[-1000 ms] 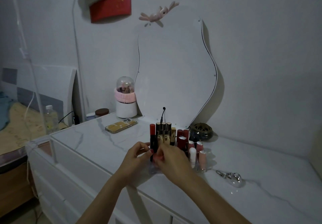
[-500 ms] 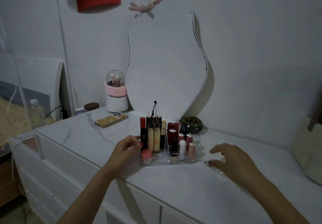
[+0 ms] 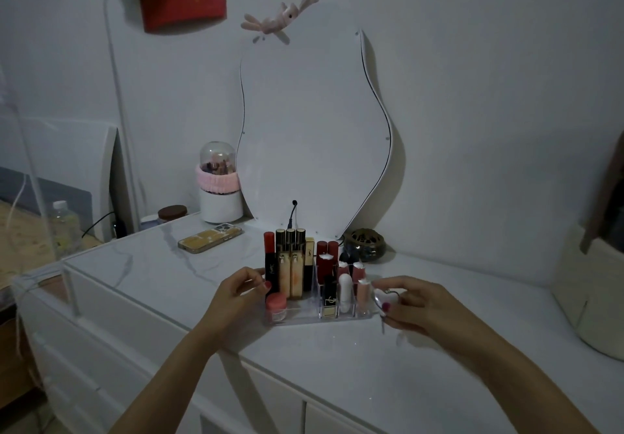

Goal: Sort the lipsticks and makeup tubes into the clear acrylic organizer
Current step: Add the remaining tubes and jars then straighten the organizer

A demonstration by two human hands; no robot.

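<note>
Acrylic organizer (image 3: 304,317) at surface (image 3: 337,366) centre, mostly filled. Left hand (image 3: 236,298) fingers curl against its 9 o'clock side; right hand (image 3: 415,305) pinches heart-shaped keychain (image 3: 385,298) at 3 o'clock. No loose tubes visible: judged nearly done.

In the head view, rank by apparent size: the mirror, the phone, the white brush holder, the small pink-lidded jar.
1. mirror
2. white brush holder
3. phone, close to the holder; unsure
4. pink-lidded jar

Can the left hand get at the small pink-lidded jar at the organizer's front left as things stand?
Probably yes: the left hand rests at the organizer's left edge, right beside the jar, which stands in the open front section with nothing over it.
</note>
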